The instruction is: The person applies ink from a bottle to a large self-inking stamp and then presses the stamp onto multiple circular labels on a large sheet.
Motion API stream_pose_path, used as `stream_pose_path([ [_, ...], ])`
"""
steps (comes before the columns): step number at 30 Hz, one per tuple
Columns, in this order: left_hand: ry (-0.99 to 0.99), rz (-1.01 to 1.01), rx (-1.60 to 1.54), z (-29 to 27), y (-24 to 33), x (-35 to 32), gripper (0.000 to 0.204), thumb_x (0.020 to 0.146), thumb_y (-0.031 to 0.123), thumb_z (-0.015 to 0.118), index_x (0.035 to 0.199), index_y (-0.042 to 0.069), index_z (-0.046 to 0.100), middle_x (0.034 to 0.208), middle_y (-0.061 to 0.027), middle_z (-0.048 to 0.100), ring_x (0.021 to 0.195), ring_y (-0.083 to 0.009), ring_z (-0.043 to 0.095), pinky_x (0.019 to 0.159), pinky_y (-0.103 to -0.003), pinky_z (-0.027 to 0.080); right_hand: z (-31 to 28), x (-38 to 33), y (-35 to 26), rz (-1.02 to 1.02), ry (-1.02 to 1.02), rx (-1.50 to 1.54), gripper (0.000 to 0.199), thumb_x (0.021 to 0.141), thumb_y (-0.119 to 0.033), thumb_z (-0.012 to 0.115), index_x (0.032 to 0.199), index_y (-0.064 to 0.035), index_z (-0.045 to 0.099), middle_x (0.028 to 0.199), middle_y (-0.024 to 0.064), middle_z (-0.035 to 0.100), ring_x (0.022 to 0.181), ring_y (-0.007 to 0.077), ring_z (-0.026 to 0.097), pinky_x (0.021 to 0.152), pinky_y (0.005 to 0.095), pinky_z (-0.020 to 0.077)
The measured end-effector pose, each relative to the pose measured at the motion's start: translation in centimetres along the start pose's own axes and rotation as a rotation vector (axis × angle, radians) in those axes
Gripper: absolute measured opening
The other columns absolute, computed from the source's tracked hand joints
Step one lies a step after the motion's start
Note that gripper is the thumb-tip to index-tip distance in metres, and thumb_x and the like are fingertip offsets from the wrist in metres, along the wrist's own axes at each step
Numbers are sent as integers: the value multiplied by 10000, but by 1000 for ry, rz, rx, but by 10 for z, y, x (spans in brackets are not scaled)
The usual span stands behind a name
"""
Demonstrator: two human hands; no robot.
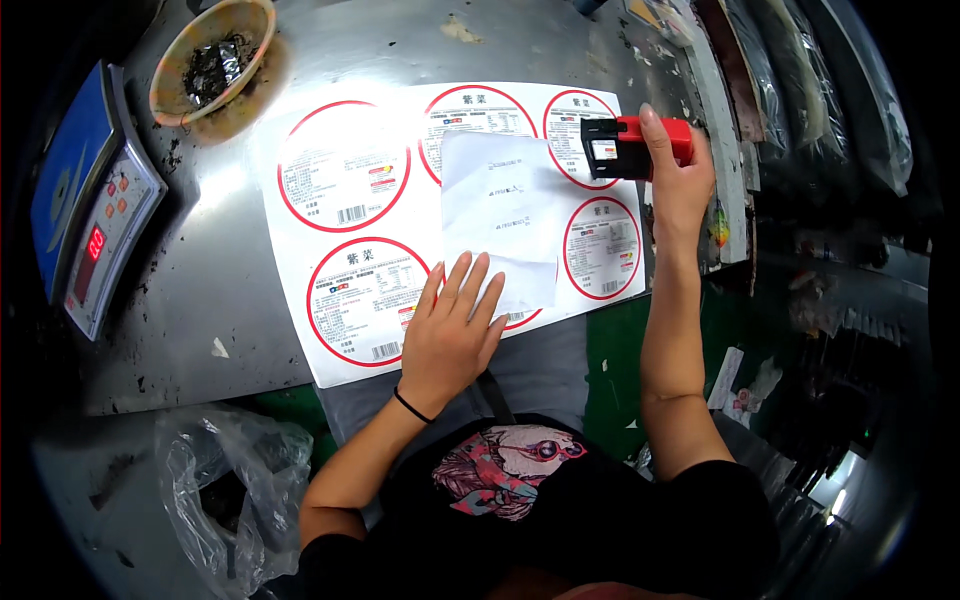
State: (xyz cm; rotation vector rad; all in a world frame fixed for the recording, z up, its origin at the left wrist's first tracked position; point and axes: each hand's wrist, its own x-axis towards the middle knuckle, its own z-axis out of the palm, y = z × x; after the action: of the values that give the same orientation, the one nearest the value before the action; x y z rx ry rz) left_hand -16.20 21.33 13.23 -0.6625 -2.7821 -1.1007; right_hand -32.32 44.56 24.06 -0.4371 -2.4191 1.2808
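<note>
A white sheet of round red-rimmed labels (340, 180) lies on a metal table (200, 290). On top of it rests a smaller white paper (500, 200). My left hand (452, 325) lies flat, fingers spread, pressing the lower edge of that paper and the label sheet. My right hand (680, 175) is raised above the sheet's right edge and grips a red and black handheld device (630, 147), its black end pointing left over a label.
A blue digital scale (90, 190) sits at the left. A round bowl (212, 60) with dark scraps stands at the back left. A clear plastic bag (235, 490) with dark contents lies at the lower left. Stacked bags (800, 90) line the right side.
</note>
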Motion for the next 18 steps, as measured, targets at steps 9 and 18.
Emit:
stream_pose_path([
  [9, -12, -30, 25, 4, 7, 1, 554, 888, 215, 748, 1404, 75, 602, 1501, -167, 521, 1427, -341, 453, 1198, -495, 343, 11, -53, 5, -690, -165, -370, 530, 756, -263, 893, 1212, -78, 695, 1028, 129, 600, 961, 288, 609, 793, 378, 517],
  [18, 110, -73, 6, 7, 5, -3, 406, 830, 249, 795, 1195, 90, 716, 1357, -181, 552, 1317, -385, 478, 1115, -497, 413, 66, -96, -16, -872, -365, -416, 559, 772, -274, 801, 1300, -131, 687, 1034, 126, 642, 938, 296, 602, 748, 401, 481],
])
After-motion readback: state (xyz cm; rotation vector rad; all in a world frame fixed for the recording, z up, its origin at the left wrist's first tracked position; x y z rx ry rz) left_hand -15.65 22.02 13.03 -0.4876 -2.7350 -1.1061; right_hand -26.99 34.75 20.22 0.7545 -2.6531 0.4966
